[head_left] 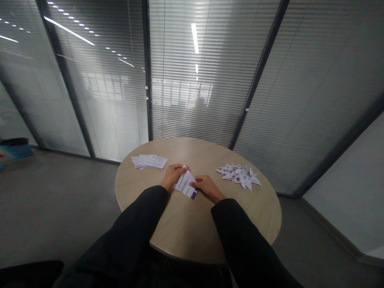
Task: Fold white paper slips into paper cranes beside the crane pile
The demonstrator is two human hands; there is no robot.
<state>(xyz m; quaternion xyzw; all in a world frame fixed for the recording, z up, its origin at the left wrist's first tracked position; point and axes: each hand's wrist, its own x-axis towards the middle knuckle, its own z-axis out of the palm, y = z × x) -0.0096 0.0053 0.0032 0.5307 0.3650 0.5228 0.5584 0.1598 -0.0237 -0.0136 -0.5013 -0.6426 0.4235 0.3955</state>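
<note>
Between my two hands, over the middle of the round table, is a printed sheet of paper (185, 185) with dark text and a dark patch at its lower corner. Its upper corner looks folded. My left hand (174, 175) grips the sheet at its upper left, thumb and fingers closed near the tip. From the right side my right hand (207, 187) pinches the same sheet, with the thumb on top. The fingers beneath the paper are partly hidden.
A loose stack of printed paper sheets (150, 161) lies at the table's back left. On the right is a heap of folded white paper cranes (239, 174). The round wooden table (192, 232) stands near a glass wall with blinds (192, 120). A blue bin (16, 149) is far left.
</note>
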